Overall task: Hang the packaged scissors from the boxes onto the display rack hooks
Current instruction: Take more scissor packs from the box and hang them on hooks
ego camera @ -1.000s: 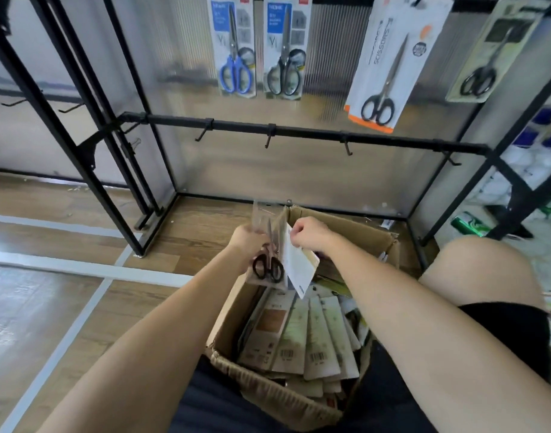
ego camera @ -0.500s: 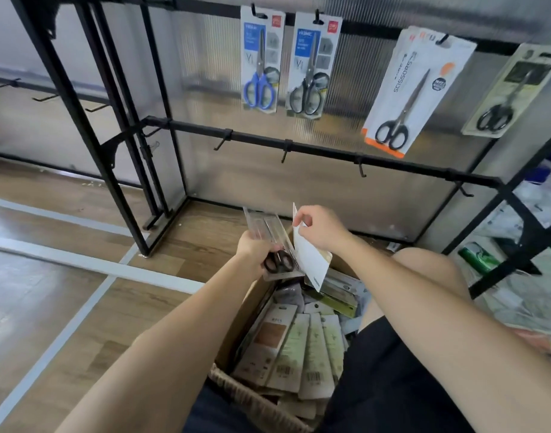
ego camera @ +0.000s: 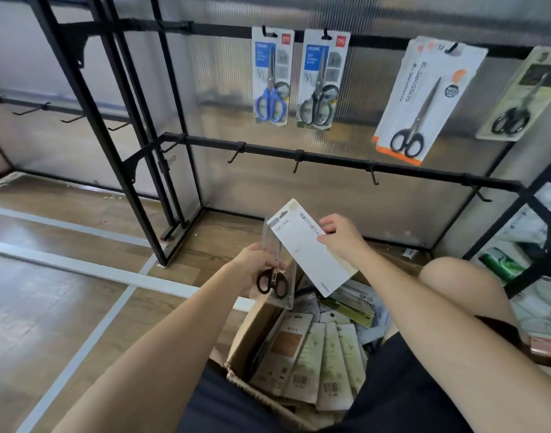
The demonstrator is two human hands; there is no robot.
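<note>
The packaged scissors (ego camera: pixel 275 270), we see, sit above the cardboard box's (ego camera: pixel 252 326) far edge, our left hand (ego camera: pixel 252 264) gripping the clear pack, our right hand (ego camera: pixel 339 237) pinching its white card (ego camera: pixel 308 245)

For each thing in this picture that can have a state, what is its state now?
left hand: holds the clear scissors pack.
right hand: pinches the white card, tilted over the box.
cardboard box: open, packs inside.
blue scissors pack: hanging on an upper hook.
grey scissors pack: hanging beside it.
lower rail hooks: bare.
</note>
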